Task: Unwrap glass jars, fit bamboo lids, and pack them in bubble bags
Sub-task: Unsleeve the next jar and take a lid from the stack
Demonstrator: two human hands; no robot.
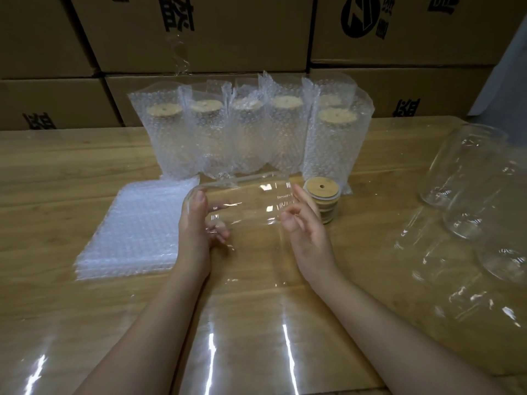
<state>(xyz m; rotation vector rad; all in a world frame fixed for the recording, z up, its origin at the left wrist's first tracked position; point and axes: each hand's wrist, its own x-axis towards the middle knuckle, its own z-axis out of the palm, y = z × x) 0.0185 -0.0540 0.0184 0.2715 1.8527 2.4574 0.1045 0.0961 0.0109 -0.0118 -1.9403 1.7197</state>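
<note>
Above the middle of the pale wooden table (85,172), a clear glass jar (248,206) lies sideways between both hands. The left hand (196,223) grips its left end, fingers curled around the glass. The right hand (302,232) meets the right end with loosely bent fingers; whether they grip it I cannot tell.

Just right of the jar stands a stack of round bamboo lids (322,201). Flat bubble bags (137,229) lie stacked to the left. Behind them stands a row of bagged, lidded jars (242,132). Glossy clear film (256,337) covers the near table.
</note>
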